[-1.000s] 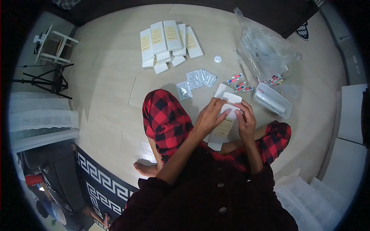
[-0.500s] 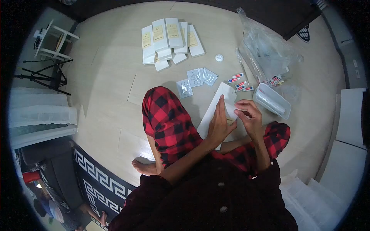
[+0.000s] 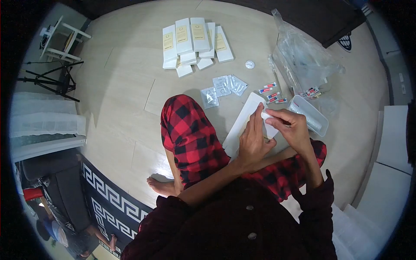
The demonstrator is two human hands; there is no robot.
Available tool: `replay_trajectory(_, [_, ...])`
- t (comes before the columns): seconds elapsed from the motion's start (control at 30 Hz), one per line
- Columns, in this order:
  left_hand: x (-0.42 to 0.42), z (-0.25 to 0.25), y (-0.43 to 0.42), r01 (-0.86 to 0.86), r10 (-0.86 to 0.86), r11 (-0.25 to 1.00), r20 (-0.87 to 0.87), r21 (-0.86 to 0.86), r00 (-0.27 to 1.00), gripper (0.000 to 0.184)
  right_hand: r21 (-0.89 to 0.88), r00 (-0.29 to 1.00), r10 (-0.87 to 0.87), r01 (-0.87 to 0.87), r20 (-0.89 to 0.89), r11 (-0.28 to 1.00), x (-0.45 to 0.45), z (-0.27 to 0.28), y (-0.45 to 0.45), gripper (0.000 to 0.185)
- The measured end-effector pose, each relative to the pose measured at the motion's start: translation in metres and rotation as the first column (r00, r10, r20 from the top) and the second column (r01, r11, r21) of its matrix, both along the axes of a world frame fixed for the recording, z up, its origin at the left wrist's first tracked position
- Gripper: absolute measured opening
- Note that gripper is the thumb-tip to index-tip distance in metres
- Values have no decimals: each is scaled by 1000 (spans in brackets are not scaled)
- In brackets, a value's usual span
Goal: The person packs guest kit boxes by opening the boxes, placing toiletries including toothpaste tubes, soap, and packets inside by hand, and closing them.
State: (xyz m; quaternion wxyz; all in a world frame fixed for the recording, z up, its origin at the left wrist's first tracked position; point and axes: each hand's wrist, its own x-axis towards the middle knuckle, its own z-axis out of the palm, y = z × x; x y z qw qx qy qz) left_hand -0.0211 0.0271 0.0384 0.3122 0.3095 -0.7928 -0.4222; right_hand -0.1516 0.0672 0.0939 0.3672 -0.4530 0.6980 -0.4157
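I see from afar the white box [image 3: 239, 126] slanting forward and rightward lengthwise, partly covered by the nearer left hand [image 3: 252, 144], straight-fingered, its grip unclear to me, while the right hand [image 3: 299, 128], just right of it, pinches a white flap [image 3: 271, 130].

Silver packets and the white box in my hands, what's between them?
Only bare floor lies between the silver packets and the white box; the head view shows it.

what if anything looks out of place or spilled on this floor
Nothing looks spilled. Only mildly odd: a small round disc lies by itself between the pile of white boxes and the clear plastic bag, while the packets and tubes lie in groups.
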Motion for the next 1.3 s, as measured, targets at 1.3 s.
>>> replay_trajectory(1.3, [7,-2,-65,145,-32,976,-554,160,832,94,109,397,-340,501,852,858,-31,-115,-29,32])
